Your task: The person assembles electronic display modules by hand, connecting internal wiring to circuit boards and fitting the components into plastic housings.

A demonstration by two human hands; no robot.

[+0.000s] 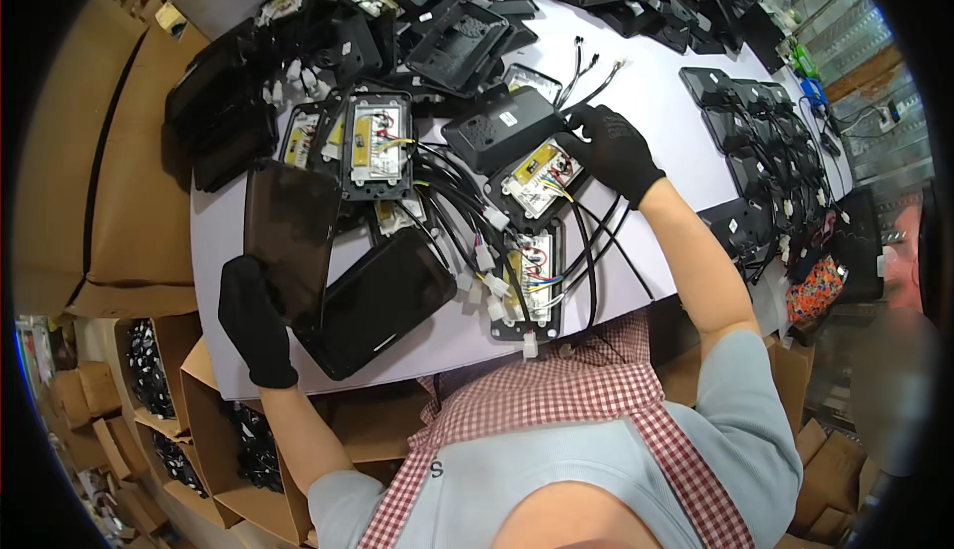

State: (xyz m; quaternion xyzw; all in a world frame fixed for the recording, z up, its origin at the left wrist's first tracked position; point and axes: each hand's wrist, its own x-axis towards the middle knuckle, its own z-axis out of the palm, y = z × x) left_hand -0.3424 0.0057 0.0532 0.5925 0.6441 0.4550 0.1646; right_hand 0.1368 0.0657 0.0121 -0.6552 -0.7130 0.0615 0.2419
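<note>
I am standing, it seems, in an electronics assembly workshop. On the white worktable (656, 72), many black plastic housings (457, 44) are lying in heaps, several are showing wired circuit boards (388, 152), and below, cardboard boxes (211, 440) are holding black parts (149, 370). One person (556, 460) is wearing a checked apron (537, 392) and gloves (253, 325).

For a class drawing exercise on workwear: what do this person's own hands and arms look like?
The left hand and right hand are both in dark black gloves that end at the wrist. The forearms are bare. The sleeves are short, pale grey-blue, with no marking visible.
</note>
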